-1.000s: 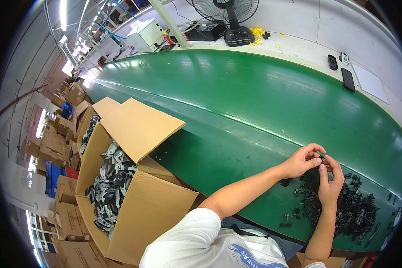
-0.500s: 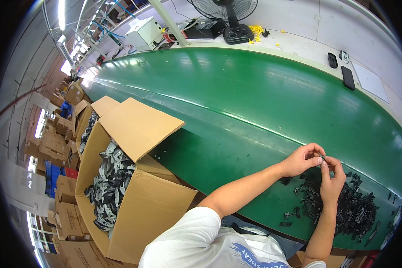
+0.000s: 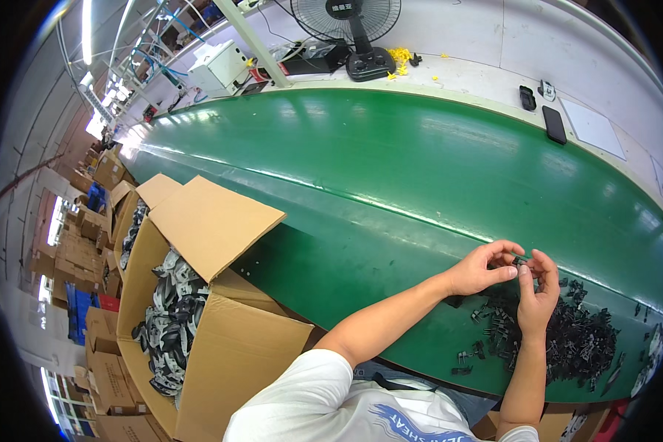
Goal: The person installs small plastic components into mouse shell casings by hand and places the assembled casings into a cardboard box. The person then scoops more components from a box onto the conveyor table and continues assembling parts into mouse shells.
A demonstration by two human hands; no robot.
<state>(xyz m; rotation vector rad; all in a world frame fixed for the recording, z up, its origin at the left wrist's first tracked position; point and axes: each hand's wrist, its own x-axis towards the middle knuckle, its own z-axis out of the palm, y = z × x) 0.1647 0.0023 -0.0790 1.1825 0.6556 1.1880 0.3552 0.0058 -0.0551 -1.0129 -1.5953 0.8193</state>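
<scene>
Above the green work surface, my left hand (image 3: 482,269) and my right hand (image 3: 538,298) meet at the fingertips. Between them is a small black plastic part (image 3: 520,261), pinched by both hands; the fingers partly cover it, so its exact shape is unclear. Right under my right hand and forearm spreads a heap of similar small black plastic parts (image 3: 582,335). A few loose black parts (image 3: 464,359) lie at the heap's left side.
An open cardboard box (image 3: 250,353) full of black and grey plastic pieces (image 3: 173,317) stands left of me. Along the far ledge are a black fan (image 3: 368,62), yellow bits (image 3: 400,56), a phone (image 3: 554,124) and a white sheet (image 3: 593,129). More cartons (image 3: 114,379) are stacked at far left.
The whole view has shifted slightly. My right fingers have spread a little and the small black part shows more between the fingertips. Both hands stay together by the heap.
</scene>
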